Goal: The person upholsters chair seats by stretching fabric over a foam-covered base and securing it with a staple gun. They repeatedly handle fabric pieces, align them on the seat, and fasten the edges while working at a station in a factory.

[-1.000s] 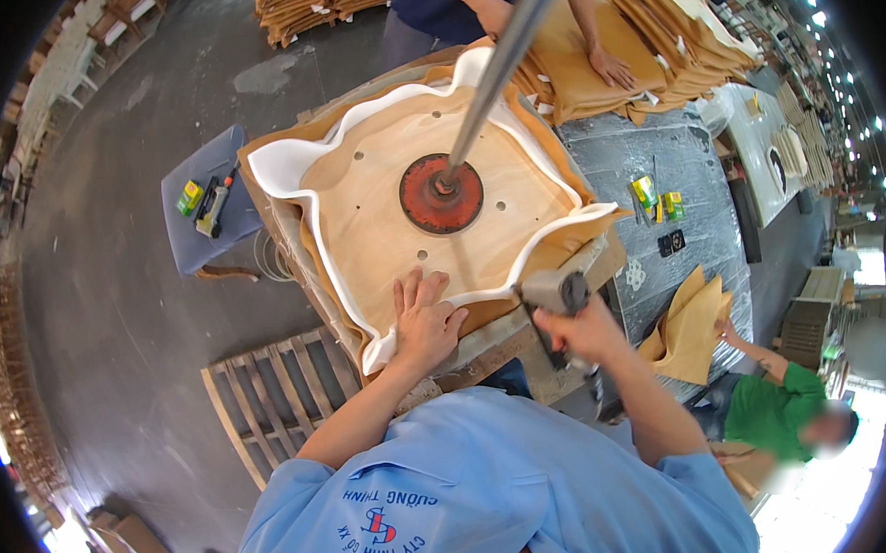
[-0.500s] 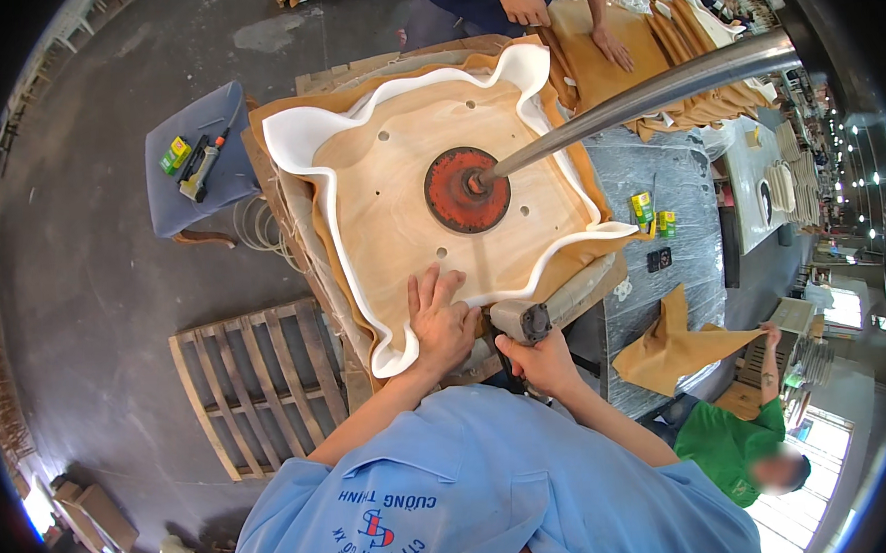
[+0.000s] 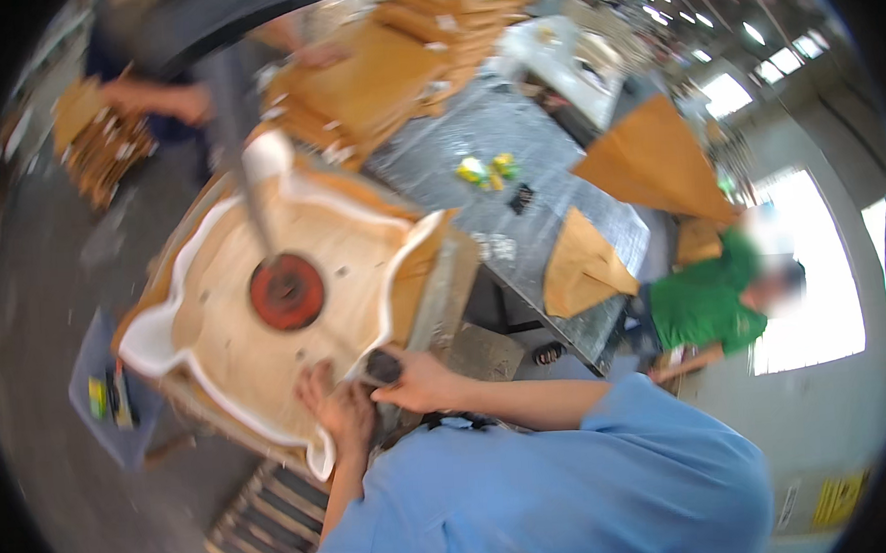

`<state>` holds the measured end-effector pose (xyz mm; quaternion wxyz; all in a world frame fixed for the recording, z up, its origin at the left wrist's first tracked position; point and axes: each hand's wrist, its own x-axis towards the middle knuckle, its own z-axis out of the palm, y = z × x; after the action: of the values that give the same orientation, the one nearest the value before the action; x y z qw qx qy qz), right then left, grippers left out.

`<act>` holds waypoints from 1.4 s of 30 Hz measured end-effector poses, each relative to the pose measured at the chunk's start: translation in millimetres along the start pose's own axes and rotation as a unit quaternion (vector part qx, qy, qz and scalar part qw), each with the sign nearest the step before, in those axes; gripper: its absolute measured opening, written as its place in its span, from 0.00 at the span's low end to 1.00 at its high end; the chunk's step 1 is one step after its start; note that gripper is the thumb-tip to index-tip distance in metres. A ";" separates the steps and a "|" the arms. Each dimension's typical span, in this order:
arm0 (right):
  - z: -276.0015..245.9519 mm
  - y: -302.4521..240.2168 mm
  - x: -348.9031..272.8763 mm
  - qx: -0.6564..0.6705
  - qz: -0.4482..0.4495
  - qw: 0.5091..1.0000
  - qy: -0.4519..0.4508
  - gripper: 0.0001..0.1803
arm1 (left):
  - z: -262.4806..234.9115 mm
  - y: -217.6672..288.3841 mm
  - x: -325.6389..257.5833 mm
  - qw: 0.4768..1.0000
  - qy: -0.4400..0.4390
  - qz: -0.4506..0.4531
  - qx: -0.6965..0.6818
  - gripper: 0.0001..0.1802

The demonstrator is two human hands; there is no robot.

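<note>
My left hand lies with fingers spread on a pale wooden seat board, close to its near edge. White foam edging runs round the board in a wavy outline, and brown covering material shows outside it. My right hand is closed around a staple gun, its dark rounded head beside my left hand at the foam edge. Its handle is mostly hidden. A red round pad on a metal rod sits on the middle of the board.
A plastic-covered table carries yellow-green boxes and a brown piece. Stacked brown sheets lie beyond, near another person's hands. A person in green stands right. A wooden pallet lies lower left.
The whole view has swung right and blurred, shifting the seat board leftward. The staple gun is now closer to my left hand. Near the person in green, a brown sheet is now raised and spread.
</note>
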<state>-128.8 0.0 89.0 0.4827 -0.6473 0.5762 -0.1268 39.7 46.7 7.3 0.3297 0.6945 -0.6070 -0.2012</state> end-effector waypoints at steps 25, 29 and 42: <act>-74.5 76.4 -1.7 0.389 0.082 0.913 0.095 0.17 | 23.3 59.7 80.2 0.993 -0.093 0.065 -0.017 0.14; -77.8 77.6 -1.4 0.378 0.093 0.917 0.087 0.21 | 38.2 78.7 93.3 0.988 -0.120 0.075 0.069 0.17; -121.0 60.2 32.4 0.230 0.111 0.967 -0.018 0.16 | 73.0 66.9 92.4 0.997 -0.082 0.008 -0.013 0.16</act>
<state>-243.6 -78.3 90.6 0.6396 -0.4531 0.5913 -0.1895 -40.6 -62.1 14.2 0.2896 0.6663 -0.6349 -0.2627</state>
